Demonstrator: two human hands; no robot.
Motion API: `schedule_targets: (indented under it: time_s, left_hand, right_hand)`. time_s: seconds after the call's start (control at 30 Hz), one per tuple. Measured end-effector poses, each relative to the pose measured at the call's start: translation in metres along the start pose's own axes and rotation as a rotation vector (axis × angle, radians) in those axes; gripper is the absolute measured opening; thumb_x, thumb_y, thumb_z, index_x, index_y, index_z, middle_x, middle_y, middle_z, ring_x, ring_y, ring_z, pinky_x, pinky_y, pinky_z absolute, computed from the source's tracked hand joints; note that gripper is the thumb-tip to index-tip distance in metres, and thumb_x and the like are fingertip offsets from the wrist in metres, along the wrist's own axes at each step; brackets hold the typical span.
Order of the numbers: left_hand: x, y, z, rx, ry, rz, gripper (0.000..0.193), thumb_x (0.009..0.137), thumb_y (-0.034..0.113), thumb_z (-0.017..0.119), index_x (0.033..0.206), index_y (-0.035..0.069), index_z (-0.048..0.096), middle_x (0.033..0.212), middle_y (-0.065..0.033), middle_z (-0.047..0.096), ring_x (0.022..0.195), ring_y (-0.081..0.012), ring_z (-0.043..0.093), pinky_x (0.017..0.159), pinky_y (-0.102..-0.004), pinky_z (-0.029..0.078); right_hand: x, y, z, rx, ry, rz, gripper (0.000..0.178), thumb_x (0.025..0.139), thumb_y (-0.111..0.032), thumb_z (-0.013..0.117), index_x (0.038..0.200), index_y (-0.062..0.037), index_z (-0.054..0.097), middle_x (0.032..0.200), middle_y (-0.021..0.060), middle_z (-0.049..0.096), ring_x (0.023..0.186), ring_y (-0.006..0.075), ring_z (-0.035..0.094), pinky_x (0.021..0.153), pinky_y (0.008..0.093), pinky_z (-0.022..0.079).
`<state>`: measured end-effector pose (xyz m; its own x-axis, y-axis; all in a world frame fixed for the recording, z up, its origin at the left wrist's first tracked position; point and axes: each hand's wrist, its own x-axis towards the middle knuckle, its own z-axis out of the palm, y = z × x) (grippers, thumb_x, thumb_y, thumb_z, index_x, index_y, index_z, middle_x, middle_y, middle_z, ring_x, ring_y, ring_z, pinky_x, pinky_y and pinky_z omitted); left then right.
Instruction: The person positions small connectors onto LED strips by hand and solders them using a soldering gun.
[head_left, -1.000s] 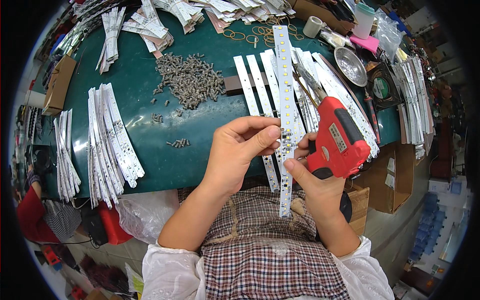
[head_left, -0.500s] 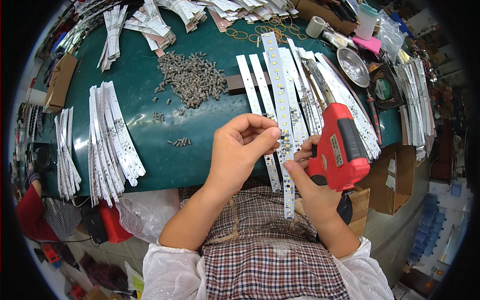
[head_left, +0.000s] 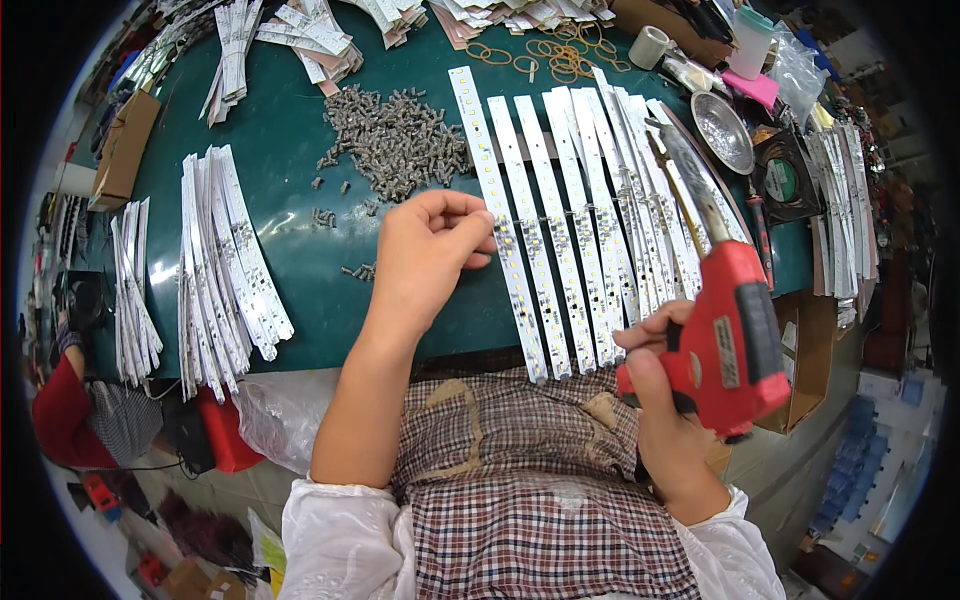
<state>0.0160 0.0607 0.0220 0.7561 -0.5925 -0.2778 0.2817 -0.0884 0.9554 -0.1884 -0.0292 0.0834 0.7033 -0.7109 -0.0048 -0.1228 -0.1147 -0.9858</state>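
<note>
My left hand (head_left: 425, 255) is closed, with thumb and forefinger pinched at the left edge of a long white LED strip board (head_left: 508, 262) that lies leftmost in a fanned row. My right hand (head_left: 668, 400) grips a red, gun-shaped soldering iron (head_left: 735, 335) with a black grip. Its metal tip points up and away, over the right part of the row. More LED strip boards (head_left: 552, 250) lie side by side between my hands, their small parts clustered midway along. The ends of my left fingertips are partly hidden.
Small metallic parts (head_left: 385, 145) lie heaped beyond my left hand. Further LED strip bundles (head_left: 215, 270) rest on the left of the green table (head_left: 310, 320). Rubber bands (head_left: 570, 55), a white roll (head_left: 649, 47), a metal dish (head_left: 722, 132) and a small fan (head_left: 782, 180) sit at the far right.
The LED strip board held up between both hands now lies at the left end of the row. My left hand has moved left and away; my right hand has drawn rightward with the soldering iron.
</note>
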Motion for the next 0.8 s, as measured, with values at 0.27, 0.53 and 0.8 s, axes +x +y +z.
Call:
schedule_targets:
  time_s: [0.27, 0.53, 0.8]
  left_hand:
    - [0.008, -0.007, 0.002, 0.45, 0.079, 0.029, 0.02, 0.083, 0.012, 0.064, 0.096, -0.004, 0.065, 0.078, -0.006, 0.066, 0.07, -0.01, 0.064, 0.061, -0.0217, 0.05]
    - [0.0, -0.006, 0.002, 0.655, 0.205, 0.293, 0.016, 0.077, 0.011, 0.064, 0.092, 0.006, 0.065, 0.088, -0.0053, 0.065, 0.061, -0.0154, 0.06, 0.062, -0.03, 0.048]
    - [0.003, -0.015, 0.001, 0.606, 0.142, 0.339, 0.019, 0.078, 0.003, 0.063, 0.097, 0.004, 0.067, 0.091, -0.0019, 0.067, 0.053, -0.0051, 0.048, 0.054, -0.0214, 0.042]
  right_hand:
    - [-0.017, 0.016, -0.026, -0.147, -0.056, -0.028, 0.046, 0.088, -0.022, 0.064, 0.123, -0.0013, 0.043, 0.09, 0.0069, 0.054, 0.066, 0.0106, 0.055, 0.061, 0.0262, 0.049]
    - [-0.02, 0.039, -0.017, -0.087, -0.166, 0.084, 0.03, 0.089, -0.007, 0.061, 0.116, 0.0011, 0.049, 0.081, 0.0054, 0.056, 0.055, 0.0069, 0.049, 0.048, 0.0213, 0.04]
    - [-0.012, 0.046, -0.005, -0.141, -0.198, 0.198, 0.016, 0.087, -0.01, 0.065, 0.097, 0.0007, 0.06, 0.079, 0.0036, 0.06, 0.068, 0.0114, 0.056, 0.061, 0.0281, 0.046]
